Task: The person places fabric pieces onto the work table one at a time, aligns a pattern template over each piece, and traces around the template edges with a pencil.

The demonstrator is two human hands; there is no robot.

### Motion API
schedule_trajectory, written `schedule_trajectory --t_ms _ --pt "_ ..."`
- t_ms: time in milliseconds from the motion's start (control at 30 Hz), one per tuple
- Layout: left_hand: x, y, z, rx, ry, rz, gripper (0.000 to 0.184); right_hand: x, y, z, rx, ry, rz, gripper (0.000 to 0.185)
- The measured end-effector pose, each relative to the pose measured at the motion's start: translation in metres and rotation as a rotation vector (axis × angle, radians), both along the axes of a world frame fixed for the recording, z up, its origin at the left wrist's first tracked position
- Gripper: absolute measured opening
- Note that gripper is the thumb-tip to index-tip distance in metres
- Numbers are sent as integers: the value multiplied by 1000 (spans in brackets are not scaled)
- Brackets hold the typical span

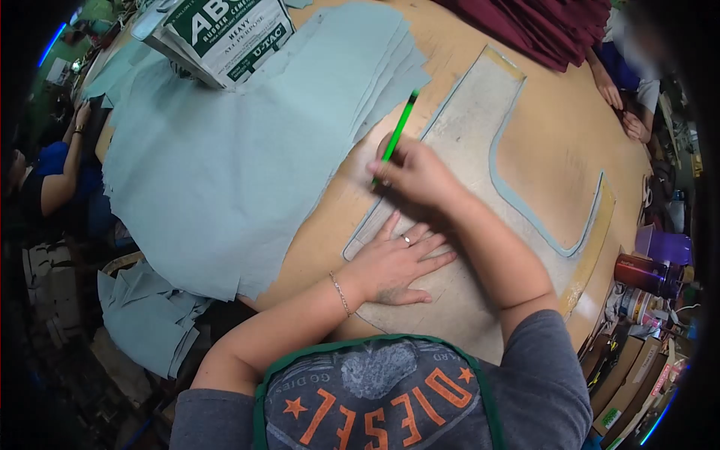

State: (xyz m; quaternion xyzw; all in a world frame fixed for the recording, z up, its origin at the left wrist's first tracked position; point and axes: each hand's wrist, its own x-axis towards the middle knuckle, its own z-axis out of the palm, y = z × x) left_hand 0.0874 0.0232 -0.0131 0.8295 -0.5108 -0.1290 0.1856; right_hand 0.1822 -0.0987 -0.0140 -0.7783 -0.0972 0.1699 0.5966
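Note:
A bright green pencil (400, 126) is pinched in my right hand (412, 171), its dark end up and its lower tip near the left edge of a pale grey pattern piece (469, 112). My left hand (397, 262), with a ring and a wrist bracelet, lies flat on the pattern, fingers spread. Light blue-grey material (525, 211) shows as a narrow border along the pattern's curved edge. To the left of both hands lies a broad stack of blue-grey sheets (217, 180), close to the pencil hand but apart from it.
A rubber cement can (232, 37) stands on the stack. Maroon fabric (532, 26) lies at the table's (570, 135) far edge. Another person's hands (626, 112) are at upper right, another person's arm (64, 180) at left. Folded sheets (150, 315) hang lower left; boxes (634, 379) stand lower right.

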Motion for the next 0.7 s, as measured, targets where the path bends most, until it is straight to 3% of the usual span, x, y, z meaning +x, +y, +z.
schedule_trajectory --t_ms 133,167,233,300,367,500,700 --pt "3 0 12 119 63 -34 61 -16 13 7 11 17 -24 18" --pt "0 1 1 -8 -48 -9 58 -18 14 10 -39 -21 -2 18" --pt "1 1 7 90 60 -14 57 -21 15 8 -85 -46 38 20" --pt "2 0 14 176 143 -17 55 -25 16 5 -204 -171 87 21" --pt "2 1 6 88 92 -14 55 -26 16 6 -263 -257 129 19" --pt "1 3 -3 -24 37 0 56 -21 14 1 72 53 12 15" --pt "2 5 1 72 242 -2 50 -30 23 6 -76 -34 51 24"
